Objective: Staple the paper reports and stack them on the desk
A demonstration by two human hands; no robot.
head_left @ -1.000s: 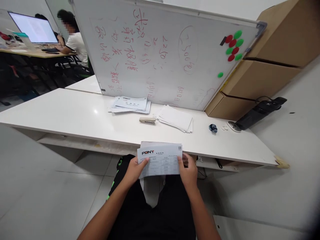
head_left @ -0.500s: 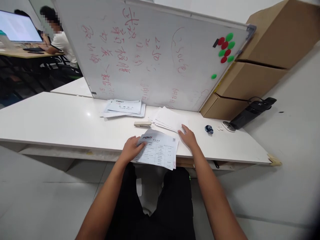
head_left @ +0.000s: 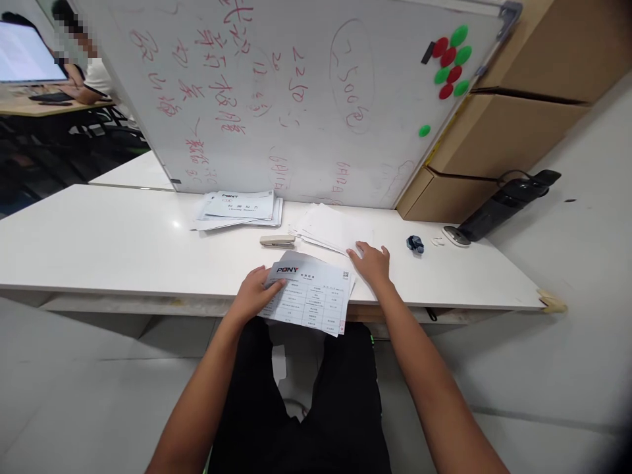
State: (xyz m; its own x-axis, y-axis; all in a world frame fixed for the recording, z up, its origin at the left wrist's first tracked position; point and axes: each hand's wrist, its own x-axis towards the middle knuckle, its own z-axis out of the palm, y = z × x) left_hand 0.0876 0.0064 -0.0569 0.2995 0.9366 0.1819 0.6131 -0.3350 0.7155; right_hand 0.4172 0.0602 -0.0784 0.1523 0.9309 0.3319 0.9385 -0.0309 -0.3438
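Note:
My left hand (head_left: 253, 293) grips several printed sheets (head_left: 309, 296) headed "PONY" by their left side, thumb on top; they overhang the desk's front edge above my lap. My right hand (head_left: 371, 261) is off those sheets, its fingers apart, at the lower right corner of a stack of white paper (head_left: 332, 227) on the desk. Whether a fingertip has caught a sheet there I cannot make out. A beige stapler (head_left: 277, 241) lies just left of the white stack. Farther left rests a pile of printed reports (head_left: 241, 205), also marked "PONY".
A whiteboard (head_left: 296, 99) with red writing stands along the desk's (head_left: 123, 243) back. Cardboard boxes (head_left: 513, 145) are stacked at the right, beside a black bottle (head_left: 508, 204) and a small dark blue object (head_left: 415, 244). A person sits at another table, far left.
My right hand has let go of the printed sheets and moved up and right to the white stack. The sheets, held by my left hand, shifted up toward the desk and tilted.

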